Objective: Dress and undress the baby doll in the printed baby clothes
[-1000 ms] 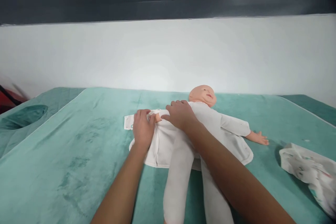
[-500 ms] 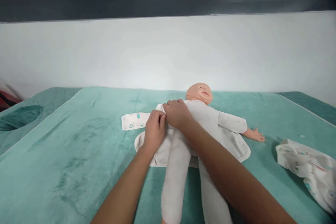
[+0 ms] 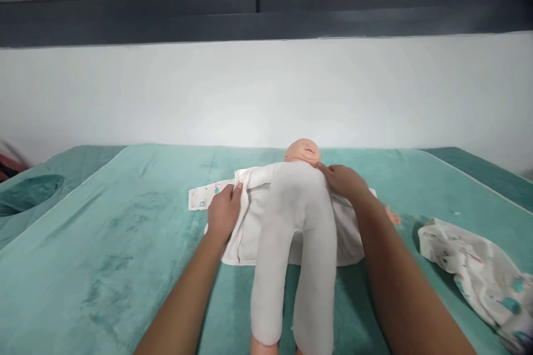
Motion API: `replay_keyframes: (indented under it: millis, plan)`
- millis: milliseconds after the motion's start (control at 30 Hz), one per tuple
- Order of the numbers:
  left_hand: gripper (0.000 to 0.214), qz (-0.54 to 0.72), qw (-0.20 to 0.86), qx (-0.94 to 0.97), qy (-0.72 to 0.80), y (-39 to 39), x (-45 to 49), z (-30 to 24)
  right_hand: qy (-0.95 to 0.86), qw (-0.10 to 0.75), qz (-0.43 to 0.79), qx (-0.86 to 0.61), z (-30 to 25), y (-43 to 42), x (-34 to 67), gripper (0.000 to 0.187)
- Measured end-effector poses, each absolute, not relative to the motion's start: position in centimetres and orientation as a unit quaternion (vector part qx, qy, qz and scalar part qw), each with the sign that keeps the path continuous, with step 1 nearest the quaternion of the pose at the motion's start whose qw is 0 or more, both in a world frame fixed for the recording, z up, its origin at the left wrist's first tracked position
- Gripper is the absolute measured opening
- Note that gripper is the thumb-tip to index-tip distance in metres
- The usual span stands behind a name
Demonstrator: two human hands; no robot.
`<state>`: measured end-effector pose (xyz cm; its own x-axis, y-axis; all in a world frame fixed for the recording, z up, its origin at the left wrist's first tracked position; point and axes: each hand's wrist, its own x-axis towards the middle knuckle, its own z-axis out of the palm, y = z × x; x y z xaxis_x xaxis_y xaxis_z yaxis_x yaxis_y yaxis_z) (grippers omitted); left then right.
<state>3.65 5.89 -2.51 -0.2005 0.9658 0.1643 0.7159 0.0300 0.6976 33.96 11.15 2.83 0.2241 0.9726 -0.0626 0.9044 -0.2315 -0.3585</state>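
Left of the doll (image 3: 297,205), the shirt's printed sleeve (image 3: 204,197) lay flat on the green bed (image 3: 116,266), pointing outward. Beside the doll, the left hand (image 3: 225,211) pinched the shirt's edge, likely to keep that side spread. The white shirt (image 3: 239,247) lay open beneath the doll, showing on both sides of it. The doll lay face up, legs toward the viewer. At its shoulder was the right hand (image 3: 343,180), its grip too hidden to tell. Right of the doll, a crumpled cloth (image 3: 470,266) lay well apart, seemingly set aside.
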Motion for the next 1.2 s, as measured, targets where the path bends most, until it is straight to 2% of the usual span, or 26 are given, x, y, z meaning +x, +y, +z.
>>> replay_keyframes:
  millis: [133,267,400,533,633,767,867,933,1000,1100,1200]
  plan:
    - [0.033,0.447,0.230,0.600,0.623,5.8,4.1,-2.1,-0.675,0.162,0.230,-0.682,2.2,11.9,33.3,0.072]
    - [0.031,0.490,0.292,0.568,0.593,5.9,5.2,-1.2,-0.686,0.202,0.288,-0.637,3.1,11.6,32.8,0.070]
    - [0.035,0.510,0.334,0.529,0.590,5.9,6.3,-0.2,-0.733,0.216,0.281,-0.580,3.8,11.2,31.4,0.063]
    - [0.033,0.520,0.305,0.529,0.597,6.4,6.5,0.8,-0.765,0.216,0.244,-0.555,3.6,11.0,28.7,0.056]
    - [0.032,0.488,0.281,0.567,0.601,6.8,6.2,2.2,-0.770,0.203,0.226,-0.562,2.9,11.0,27.5,0.054]
    - [0.030,0.377,0.280,0.632,0.617,5.3,6.2,6.3,-0.773,0.196,0.212,-0.564,2.1,11.0,27.4,0.052]
    - [0.023,0.277,0.428,0.666,0.545,2.5,7.0,10.2,-0.765,0.207,0.221,-0.569,1.9,10.9,27.5,0.055]
    - [0.028,0.254,0.493,0.680,0.480,0.9,7.5,11.8,-0.761,0.214,0.240,-0.563,2.0,10.9,27.7,0.056]
    - [0.032,0.297,0.465,0.677,0.487,0.4,7.7,11.7,-0.758,0.210,0.254,-0.563,2.1,11.0,28.5,0.058]
    - [0.033,0.358,0.334,0.655,0.576,1.6,7.3,8.7,-0.755,0.157,0.268,-0.578,2.6,11.4,30.8,0.061]
    - [0.042,0.326,0.249,0.672,0.617,3.3,7.3,4.7,-0.774,0.089,0.303,-0.550,2.9,11.6,33.1,0.052]
